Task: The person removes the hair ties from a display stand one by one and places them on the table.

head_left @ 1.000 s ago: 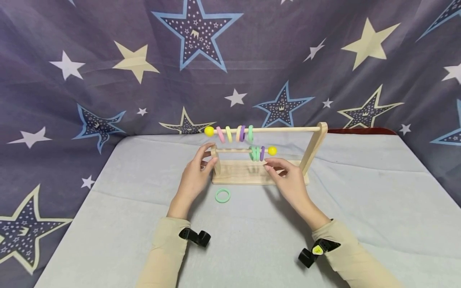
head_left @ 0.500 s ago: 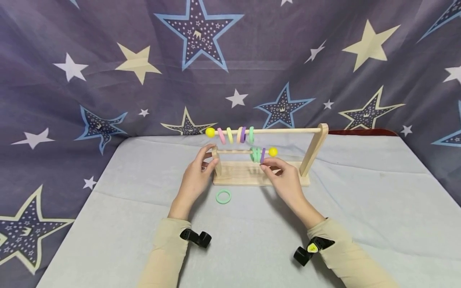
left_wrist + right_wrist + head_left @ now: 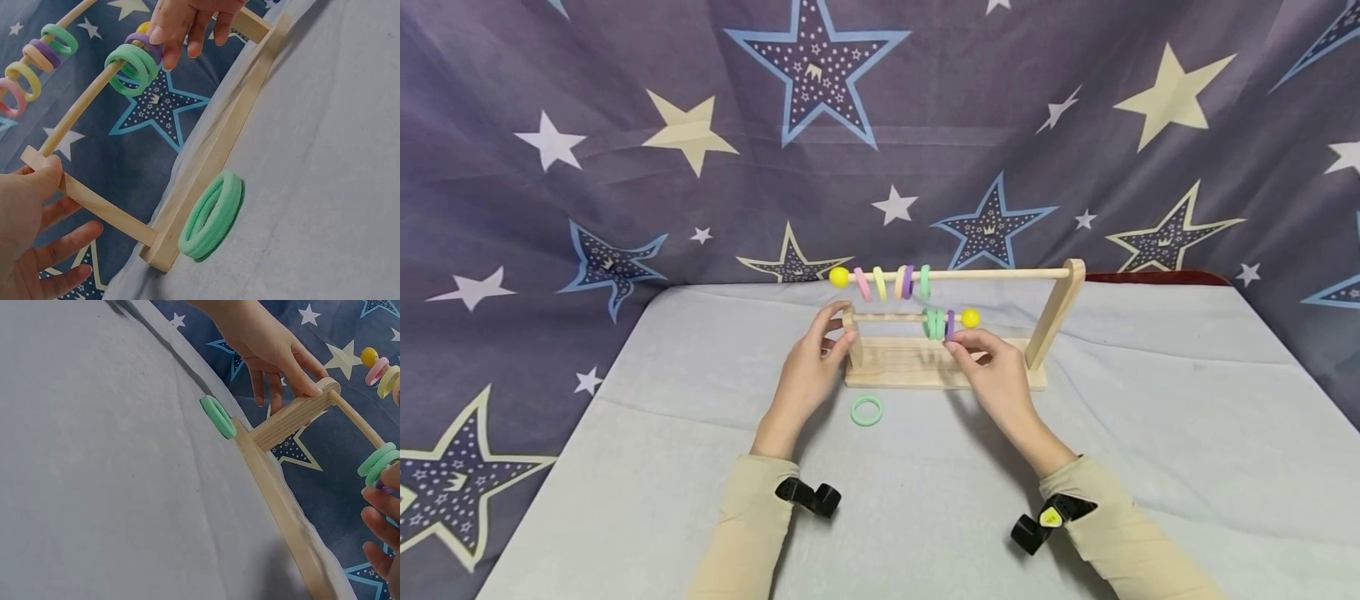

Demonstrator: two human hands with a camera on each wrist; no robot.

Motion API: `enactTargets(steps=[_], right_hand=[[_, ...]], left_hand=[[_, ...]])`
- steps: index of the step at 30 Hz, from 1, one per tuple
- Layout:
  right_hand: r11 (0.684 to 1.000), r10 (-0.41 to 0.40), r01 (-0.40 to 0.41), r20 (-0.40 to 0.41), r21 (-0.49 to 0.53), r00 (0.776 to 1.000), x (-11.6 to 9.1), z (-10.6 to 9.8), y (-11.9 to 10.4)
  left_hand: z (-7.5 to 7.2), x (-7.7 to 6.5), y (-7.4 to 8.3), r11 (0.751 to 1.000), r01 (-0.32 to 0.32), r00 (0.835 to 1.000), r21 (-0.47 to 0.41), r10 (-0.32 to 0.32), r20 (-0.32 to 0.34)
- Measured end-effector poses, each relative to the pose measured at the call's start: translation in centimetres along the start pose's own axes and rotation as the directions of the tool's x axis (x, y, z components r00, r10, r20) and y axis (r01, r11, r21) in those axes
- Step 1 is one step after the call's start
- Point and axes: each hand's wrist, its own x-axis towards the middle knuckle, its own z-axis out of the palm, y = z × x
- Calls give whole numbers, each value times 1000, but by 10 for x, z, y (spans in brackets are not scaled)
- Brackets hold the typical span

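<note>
Left hand (image 3: 805,367): thumb and forefinger closed on the top of the stand's short post (image 3: 109,209); the remaining fingers spread loosely, holding nothing. Right hand (image 3: 1000,375): thumb and forefinger pinched together at the lower edge of a purple ring (image 3: 951,327); the other fingers are loosely bent.

The purple ring hangs on the lower rod (image 3: 887,317), which runs from the left hand's grip toward the right hand. Green rings (image 3: 940,325) sit on the same rod, just to the left of the right fingertips; their exact number cannot be told. A yellow ball (image 3: 971,318) caps the rod just beyond the right fingertips.

The upper rod (image 3: 1000,273) lies beyond both hands. In order from the left-hand side it carries a pink ring (image 3: 862,285), a yellow ring, a peach ring, a second purple ring and a green one. Its own end ball (image 3: 838,277) is beyond the left fingertips. The tall post (image 3: 1055,315) stands to the right of the right hand, and the base (image 3: 910,379) extends between the hands.

A loose green ring (image 3: 867,422) lies flat on the pale cloth (image 3: 925,508), near the left hand on its right side, just in front of the base. Both wrists bear black cameras (image 3: 827,500) over beige sleeves (image 3: 741,517). Beyond the hands hangs a star-patterned curtain (image 3: 820,192).
</note>
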Motion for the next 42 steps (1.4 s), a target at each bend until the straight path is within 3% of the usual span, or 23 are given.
enactTargets(steps=[9,42], right_hand=[[998,36,-36,-4,43,999,2,-8,-2],[1000,-22,24,-81,13,996,4,-24,2]], left_hand=[[-1,1,3,1000,10,1000,5,-10,5],[0,2,2,1000,-9,1000,1,9,-1]])
